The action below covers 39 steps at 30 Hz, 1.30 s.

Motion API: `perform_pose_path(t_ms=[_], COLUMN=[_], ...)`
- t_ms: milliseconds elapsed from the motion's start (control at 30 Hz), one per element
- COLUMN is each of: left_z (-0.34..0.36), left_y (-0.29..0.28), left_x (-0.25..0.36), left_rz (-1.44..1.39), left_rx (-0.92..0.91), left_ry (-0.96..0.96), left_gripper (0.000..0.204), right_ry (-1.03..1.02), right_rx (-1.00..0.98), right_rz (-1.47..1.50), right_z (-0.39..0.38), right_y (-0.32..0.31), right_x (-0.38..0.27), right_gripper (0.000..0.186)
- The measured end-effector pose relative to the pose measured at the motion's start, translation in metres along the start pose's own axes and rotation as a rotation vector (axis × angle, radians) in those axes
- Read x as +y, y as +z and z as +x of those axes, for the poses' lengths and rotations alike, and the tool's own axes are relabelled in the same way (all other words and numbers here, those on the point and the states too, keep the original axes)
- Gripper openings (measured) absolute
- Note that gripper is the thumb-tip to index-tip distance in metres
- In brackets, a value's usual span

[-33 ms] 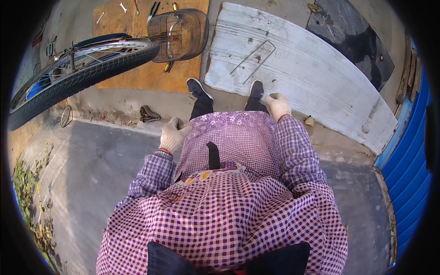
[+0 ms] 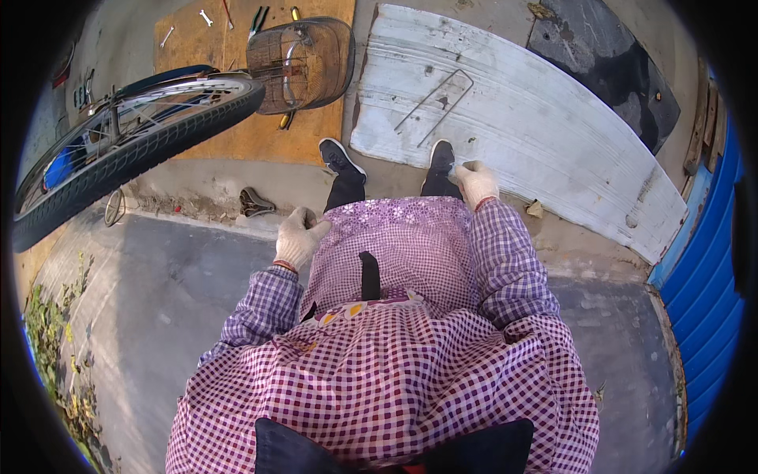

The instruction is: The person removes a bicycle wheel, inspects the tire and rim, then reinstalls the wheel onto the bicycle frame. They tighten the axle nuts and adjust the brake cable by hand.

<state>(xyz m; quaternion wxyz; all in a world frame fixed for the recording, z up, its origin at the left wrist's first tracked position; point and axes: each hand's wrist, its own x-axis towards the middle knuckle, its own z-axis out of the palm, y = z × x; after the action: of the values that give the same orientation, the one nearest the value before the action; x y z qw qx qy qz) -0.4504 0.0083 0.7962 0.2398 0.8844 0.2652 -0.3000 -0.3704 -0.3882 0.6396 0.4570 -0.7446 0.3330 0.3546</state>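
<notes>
Both my hands wear off-white knit gloves and stay low in front of a purple checked apron (image 2: 395, 253). My left hand (image 2: 298, 238) is closed by the apron's left edge, its thumb and fingers drawn together. Whatever it grips, if anything, is hidden. On the other side, my right hand (image 2: 478, 183) is pinched, just past the apron's right edge and near my right shoe (image 2: 442, 154). A small pale bit shows at its fingertips, too small to name.
A bicycle wheel (image 2: 134, 146) and wire basket (image 2: 300, 67) reach in at the upper left over a wooden board (image 2: 213, 138) with wrenches (image 2: 206, 17). A bent metal rod (image 2: 433, 101) lies on a white panel (image 2: 537, 110). A bicycle saddle (image 2: 255, 202) rests left of my feet.
The bicycle wheel and basket sit slightly farther left in the picture, the wheel's near end lower. My hands keep nearly the same place and pose.
</notes>
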Motion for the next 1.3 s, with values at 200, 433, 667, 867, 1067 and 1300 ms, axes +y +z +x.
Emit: perform_pose_path(t_ms=[200, 433, 667, 867, 1067, 1300], left_z=[0.188, 0.317, 0.27, 0.249, 0.251, 0.275], left_y=[0.153, 0.237, 0.219, 0.202, 0.192, 0.222], left_x=[-0.037, -0.039, 0.002, 0.016, 0.025, 0.02], left_rz=[0.268, 0.404, 0.371, 0.405, 0.35, 0.285], left_rx=[0.175, 0.16, 0.095, 0.097, 0.047, 0.097], left_ry=[0.306, 0.694, 0.834, 0.829, 0.811, 0.835], left_gripper=[0.037, 0.05, 0.054, 0.052, 0.049, 0.054], right_ry=[0.105, 0.188, 0.255, 0.288, 0.274, 0.07], right_rx=[0.113, 0.271, 0.451, 0.455, 0.412, 0.294], right_rz=[-0.026, -0.179, -0.141, -0.207, -0.202, -0.222], right_z=[0.275, 0.491, 0.495, 0.507, 0.51, 0.503], right_y=[0.114, 0.164, 0.129, 0.117, 0.107, 0.118], right_x=[0.109, 0.149, 0.112, 0.118, 0.112, 0.086], right_gripper=[0.048, 0.046, 0.045, 0.048, 0.049, 0.048])
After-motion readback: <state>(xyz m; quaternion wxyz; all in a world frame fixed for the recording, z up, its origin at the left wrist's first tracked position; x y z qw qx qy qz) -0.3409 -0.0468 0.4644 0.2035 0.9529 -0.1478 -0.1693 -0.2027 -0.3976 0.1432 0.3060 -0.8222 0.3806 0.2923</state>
